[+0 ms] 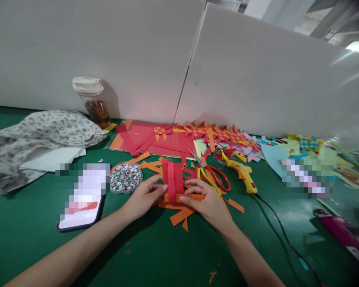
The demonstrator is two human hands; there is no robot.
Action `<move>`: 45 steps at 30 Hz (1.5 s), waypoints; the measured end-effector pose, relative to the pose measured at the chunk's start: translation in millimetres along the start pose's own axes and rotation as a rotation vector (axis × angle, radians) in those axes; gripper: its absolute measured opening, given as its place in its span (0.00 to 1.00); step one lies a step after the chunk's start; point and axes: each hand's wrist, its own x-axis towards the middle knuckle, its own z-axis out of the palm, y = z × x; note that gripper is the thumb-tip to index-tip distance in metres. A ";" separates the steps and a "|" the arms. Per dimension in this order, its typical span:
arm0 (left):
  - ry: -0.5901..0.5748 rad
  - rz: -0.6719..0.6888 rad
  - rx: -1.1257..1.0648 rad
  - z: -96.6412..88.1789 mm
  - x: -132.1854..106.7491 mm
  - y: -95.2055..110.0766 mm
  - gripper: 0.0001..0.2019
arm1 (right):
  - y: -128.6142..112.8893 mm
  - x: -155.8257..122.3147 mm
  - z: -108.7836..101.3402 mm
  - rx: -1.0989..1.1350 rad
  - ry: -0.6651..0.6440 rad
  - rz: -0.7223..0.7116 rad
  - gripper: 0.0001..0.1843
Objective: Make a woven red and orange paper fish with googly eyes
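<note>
Between my hands is a set of red paper strips (171, 175), standing side by side and raised above the table. An orange paper strip (194, 197) crosses them near their lower end. My left hand (148, 194) pinches the left edge of the red strips between thumb and fingers. My right hand (206, 199) grips the orange strip from the right, thumb in front and fingers curled behind. Loose orange paper pieces (179, 217) lie beneath and around my hands. The fingertips behind the paper are partly hidden.
Scissors (218, 177) and a yellow glue gun (242, 171) with a black cord lie at the right. A round box of googly eyes (126, 178) and a phone (83, 199) are at the left. Woven paper fish (221, 133), red sheets and a lidded cup (92, 101) stand along the partition.
</note>
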 end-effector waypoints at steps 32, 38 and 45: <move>-0.104 0.003 -0.017 -5.3 0.8 -6.1 0.15 | -4.4 -0.3 -6.3 -0.059 -0.074 0.026 0.21; -0.084 0.038 0.065 -5.5 0.0 -7.2 0.22 | -4.7 0.0 -4.1 -0.059 -0.035 0.022 0.21; -0.127 0.043 0.055 -6.2 1.6 -7.2 0.26 | -4.5 -1.1 -4.6 -0.033 -0.033 -0.011 0.22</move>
